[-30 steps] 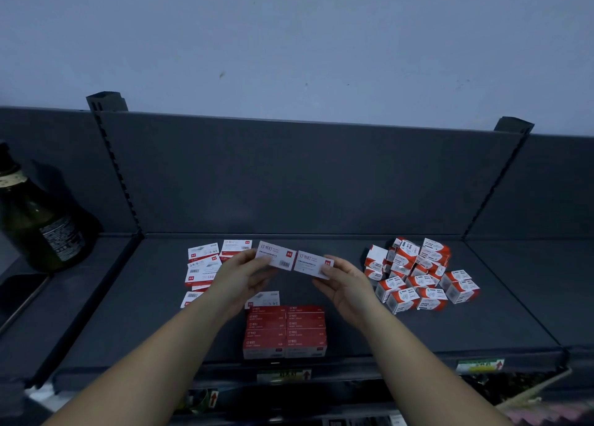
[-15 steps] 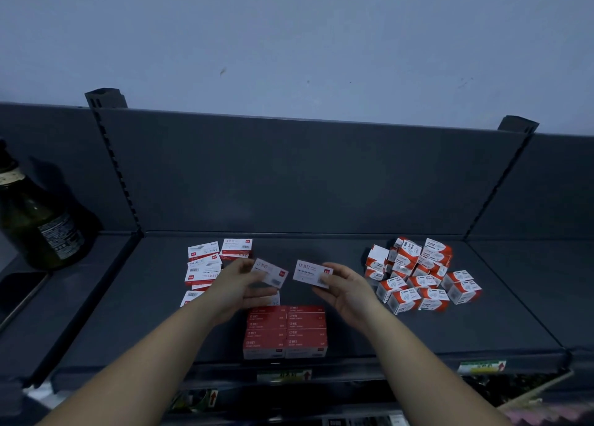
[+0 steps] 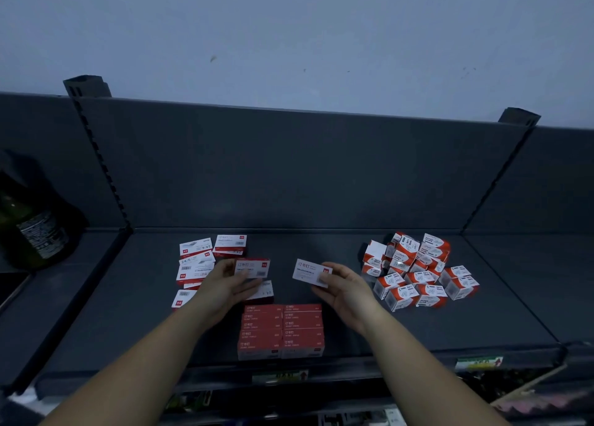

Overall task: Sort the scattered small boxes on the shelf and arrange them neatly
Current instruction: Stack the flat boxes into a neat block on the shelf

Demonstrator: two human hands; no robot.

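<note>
Fingers [image 3: 249, 288] of the left hand [image 3: 225, 284] curl under the left box [image 3: 252, 267] with the thumb on its near-left corner. That's a pinch, with the box held clear of the shelf [image 3: 128, 313].

Head view, rest of it:
- Right hand [image 3: 347, 292] does the same with the right box [image 3: 311, 273]: thumb on top, fingers below, white face up, slightly tilted. The two held boxes are apart, over the middle of the shelf.
- Neat block [image 3: 281, 331] sits at the front edge, centre: two columns, red sides up, flush.
- Loose flat boxes [image 3: 196, 265] lie toward the back-left corner, overlapping and skewed. One more lies just under the left hand.
- Cube box heap [image 3: 418, 271] sits on the right half, jumbled.
- Bottle [image 3: 32, 233] stands on the next bay, left.

Handling, my read:
- Thin printed card, stiff across the face but soft at the corners, so don't squeeze.
- Print suggests staples, so probably denser than it looks, though still an easy one-hand load.
- The glossy face may slip. Grip across the long edges or by the short ends, not flat on the faces.
- Set down edge-first against the block, then slide flush.
</note>
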